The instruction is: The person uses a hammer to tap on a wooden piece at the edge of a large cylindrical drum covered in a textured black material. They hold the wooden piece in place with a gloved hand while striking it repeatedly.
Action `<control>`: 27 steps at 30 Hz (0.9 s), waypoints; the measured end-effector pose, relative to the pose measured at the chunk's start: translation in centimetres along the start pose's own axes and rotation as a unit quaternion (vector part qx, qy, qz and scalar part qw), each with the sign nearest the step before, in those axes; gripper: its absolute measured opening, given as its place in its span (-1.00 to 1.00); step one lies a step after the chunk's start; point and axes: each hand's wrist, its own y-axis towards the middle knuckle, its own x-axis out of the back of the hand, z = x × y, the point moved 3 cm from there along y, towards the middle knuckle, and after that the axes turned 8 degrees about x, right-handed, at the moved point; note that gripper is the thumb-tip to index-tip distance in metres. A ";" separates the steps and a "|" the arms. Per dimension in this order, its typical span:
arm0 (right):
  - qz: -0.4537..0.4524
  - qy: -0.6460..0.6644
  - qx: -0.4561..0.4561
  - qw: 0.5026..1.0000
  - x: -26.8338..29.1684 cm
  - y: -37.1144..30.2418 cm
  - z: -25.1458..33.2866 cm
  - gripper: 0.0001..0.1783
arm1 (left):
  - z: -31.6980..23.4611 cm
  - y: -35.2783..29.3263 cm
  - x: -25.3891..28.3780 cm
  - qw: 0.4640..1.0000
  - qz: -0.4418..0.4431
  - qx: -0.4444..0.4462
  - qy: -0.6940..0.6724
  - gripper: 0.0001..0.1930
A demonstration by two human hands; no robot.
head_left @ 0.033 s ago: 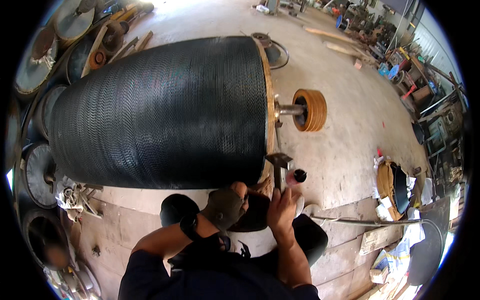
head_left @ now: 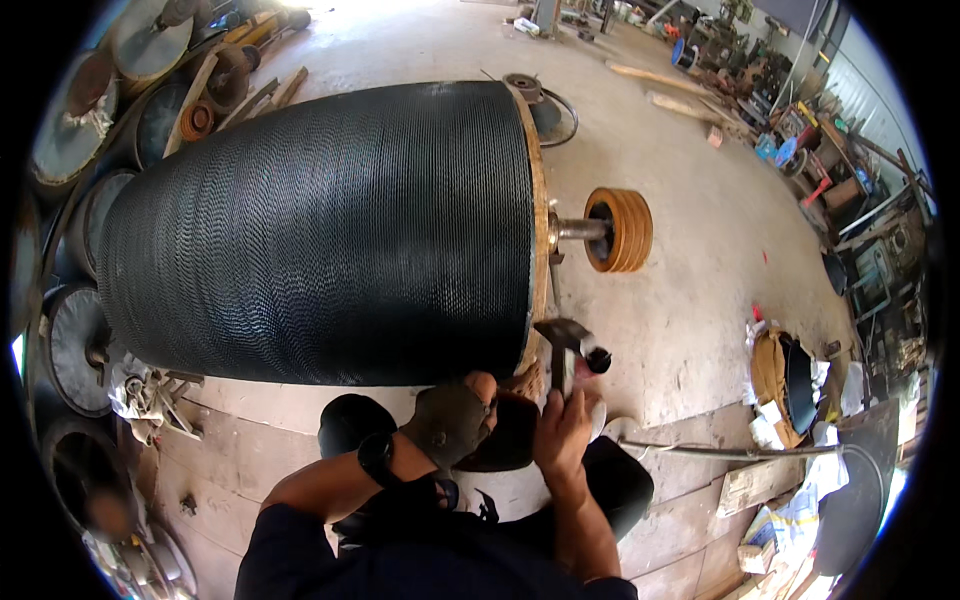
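Note:
A large roller (head_left: 330,240) wound with black ridged covering lies across the view, its right end edged by a pale rim (head_left: 536,220). My right hand (head_left: 564,432) grips a hammer (head_left: 563,350) by its handle, its metal head up beside the near corner of that rim. My left hand (head_left: 448,424), in a grey-brown glove with bare fingertips, is closed low at the roller's near right edge. Whatever its fingers hold is hidden. A dark wristwatch (head_left: 376,457) sits on my left wrist. Just beyond the hammer stands a small reddish container with a dark top (head_left: 598,360).
From the roller's right end a shaft carries an orange-brown grooved pulley (head_left: 622,230). Large round drums (head_left: 82,350) line the left side. At the right lie a brown-wrapped coil (head_left: 780,385), a hose (head_left: 720,453) and boards (head_left: 760,485). Machinery and scrap crowd the far right wall.
The hammer head has moved slightly right and toward me, now partly covering the small container. My left hand stays at the roller's edge. The whole view has shifted a little.

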 end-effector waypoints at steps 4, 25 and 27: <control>-0.115 0.178 -0.006 0.977 0.8 -1.6 -0.7 -0.78 | 0.9 -0.4 -2.3 0.995 0.041 -0.071 0.060 -0.78; -0.061 0.018 0.086 0.994 -0.7 -0.8 -3.2 -0.77 | 0.8 9.6 7.1 0.827 -0.429 -0.280 0.229 -0.56; 0.050 -0.073 -0.059 0.994 -1.6 1.2 -1.4 -0.81 | 1.2 9.5 7.0 0.826 -0.433 -0.279 0.229 -0.57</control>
